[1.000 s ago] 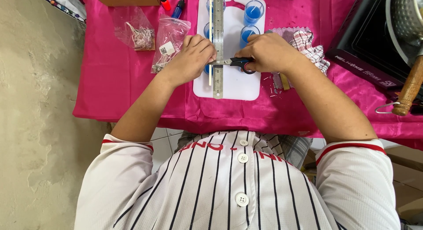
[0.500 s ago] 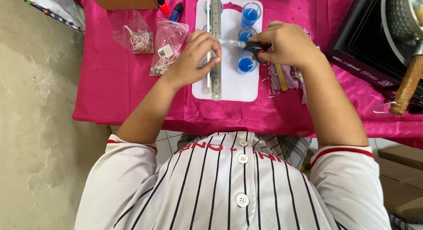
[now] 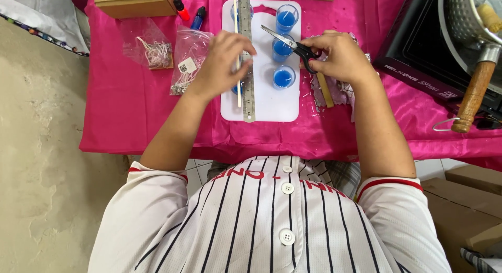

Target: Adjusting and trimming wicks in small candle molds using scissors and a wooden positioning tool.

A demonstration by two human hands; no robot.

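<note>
My left hand (image 3: 219, 61) rests on a steel ruler (image 3: 247, 103) and pinches a thin pale stick (image 3: 238, 98) lying along it on a white cutting board (image 3: 272, 103). My right hand (image 3: 340, 56) grips black-handled scissors (image 3: 287, 43), blades pointing left over the board. Three small glasses of blue wax stand in a column beside the ruler: far (image 3: 286, 18), middle (image 3: 281, 49), near (image 3: 284, 77). A fourth blue glass is partly hidden under my left hand.
The table wears a pink satin cloth (image 3: 130, 116). Two clear bags of wicks (image 3: 151, 50) (image 3: 185, 64), a cardboard box (image 3: 133, 1) and two small dye bottles (image 3: 188, 12) lie at left. A black cooktop (image 3: 418, 58) with a wooden-handled metal pot (image 3: 470, 90) is at right. A checked rag (image 3: 327, 98) lies under my right hand.
My right hand has lifted the scissors away from the ruler and moved right. My left hand now holds a thin stick against the ruler.
</note>
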